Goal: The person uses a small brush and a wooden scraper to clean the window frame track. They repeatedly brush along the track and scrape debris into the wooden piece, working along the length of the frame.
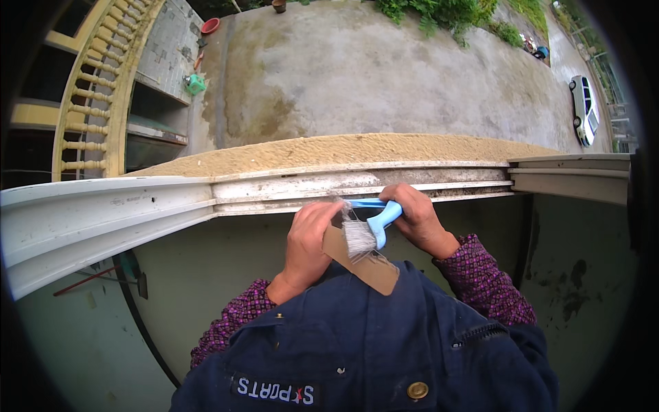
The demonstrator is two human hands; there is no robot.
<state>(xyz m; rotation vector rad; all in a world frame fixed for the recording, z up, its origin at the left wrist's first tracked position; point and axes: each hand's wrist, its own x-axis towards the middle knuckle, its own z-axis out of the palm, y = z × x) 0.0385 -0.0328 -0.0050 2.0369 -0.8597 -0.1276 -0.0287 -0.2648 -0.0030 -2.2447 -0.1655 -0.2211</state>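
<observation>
My right hand (416,219) grips a light blue plastic brush (383,219) with pale bristles, which point left toward my left hand. My left hand (311,239) is closed at the window track, with a strip of brown cardboard (375,272) sticking out from beneath it and slanting down to the right, behind the bristles. Greyish strands or bristles hang by the left fingertips; a narrow blue part reaches from there to my right fingers. Both hands are over the inner edge of the dirty white window track (288,186). The fingertips of my left hand are partly hidden.
White sliding window frames stand left (108,211) and right (571,177) of the opening. Beyond the track lies a rough yellow outer sill (350,147), with a concrete yard (386,77) far below. A red-handled tool (85,280) lies at the lower left.
</observation>
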